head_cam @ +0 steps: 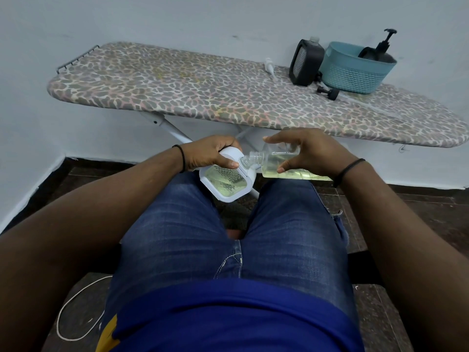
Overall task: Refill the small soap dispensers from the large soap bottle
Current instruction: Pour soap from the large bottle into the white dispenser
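Observation:
My left hand (pixel 212 153) grips a small white soap dispenser (pixel 227 180) above my lap, its clear window showing pale yellow liquid. My right hand (pixel 308 151) holds a clear large soap bottle (pixel 281 162) tipped on its side, with yellowish soap inside. The bottle's open threaded neck meets the dispenser's clear open neck. On the ironing board (pixel 203 92) stands a small black dispenser (pixel 305 63) without its pump. Beside it lie a white pump head (pixel 269 66) and a black pump head (pixel 328 92).
A teal plastic basket (pixel 355 68) at the board's right end holds a black pump bottle (pixel 383 50). The board stands against a white wall on white legs. My jeans-clad legs fill the foreground. A white cable (pixel 73 306) lies on the dark tiled floor at left.

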